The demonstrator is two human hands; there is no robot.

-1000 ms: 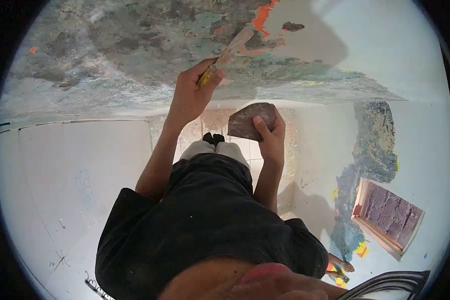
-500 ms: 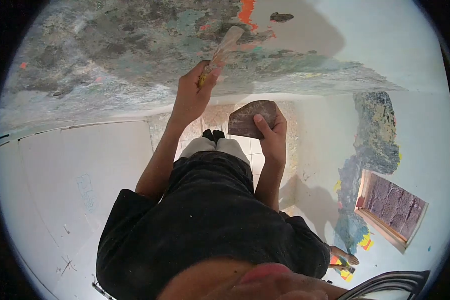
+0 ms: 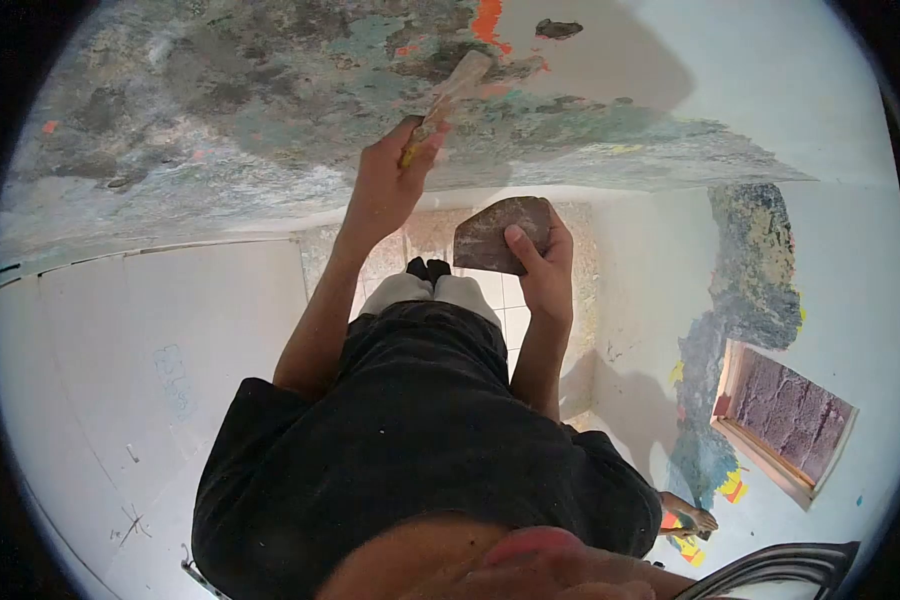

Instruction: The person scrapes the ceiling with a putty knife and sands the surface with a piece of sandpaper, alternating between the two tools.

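My left hand (image 3: 388, 180) is wrapped round the handle of a putty knife (image 3: 458, 82), with a bit of yellow showing at the grip. Its pale, smeared blade points up and right, over the patchy grey wall (image 3: 270, 90); whether it touches cannot be told. In my right hand (image 3: 545, 265) is a flat, dark brown-grey plate (image 3: 490, 235) with a pale dusty surface. The thumb lies on top of it and the fingers are behind its right edge. The plate is lower than the knife and to its right.
An orange patch (image 3: 487, 22) and a dark hole (image 3: 558, 29) mark the wall ahead. At right are a wood-framed opening (image 3: 785, 415) and a stripped strip of wall (image 3: 755, 265). Another person's hand (image 3: 700, 520) works near the lower right. A tiled floor (image 3: 485, 290) lies below.
The putty knife and my left hand have shifted very slightly right. The plate stays almost where it was. The other person's hand has moved a little.
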